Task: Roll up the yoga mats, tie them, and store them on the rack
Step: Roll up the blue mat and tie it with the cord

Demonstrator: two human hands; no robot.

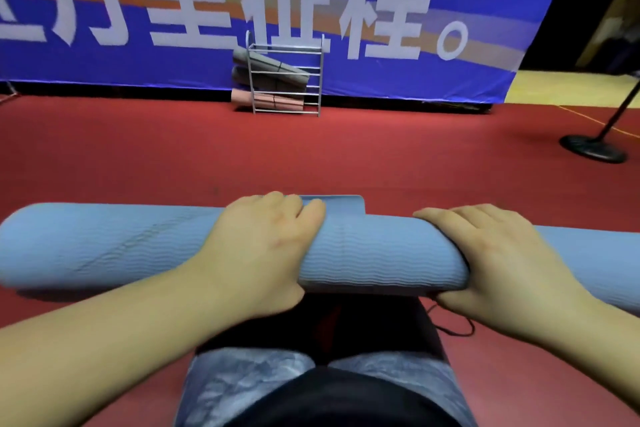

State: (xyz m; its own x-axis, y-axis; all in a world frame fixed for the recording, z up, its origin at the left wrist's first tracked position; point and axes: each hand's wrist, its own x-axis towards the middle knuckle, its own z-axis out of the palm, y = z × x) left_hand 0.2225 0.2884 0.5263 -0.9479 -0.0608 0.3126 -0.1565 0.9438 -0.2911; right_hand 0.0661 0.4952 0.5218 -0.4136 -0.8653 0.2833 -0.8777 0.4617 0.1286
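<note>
Both hands sit on one rolled blue mat [381, 253], which lies on the red floor [311, 156] across the lower middle of the frame, its long axis running left to right, square to the person's line of sight. Left hand [263, 246] grips the roll just left of centre, fingers curled over the far side, thumb at the near underside. Right hand [498, 253] clamps it just right of centre in the same fashion. A short flap of mat edge [332, 206] shows at the top of the roll, beside the left fingers and nearer that hand. A thin black cord [453, 324] lies on the floor under the right wrist, nearer the right hand; in my judgement it is the tie. The rack [287, 80] stands well apart, upper centre, holding three rolled mats.
</note>
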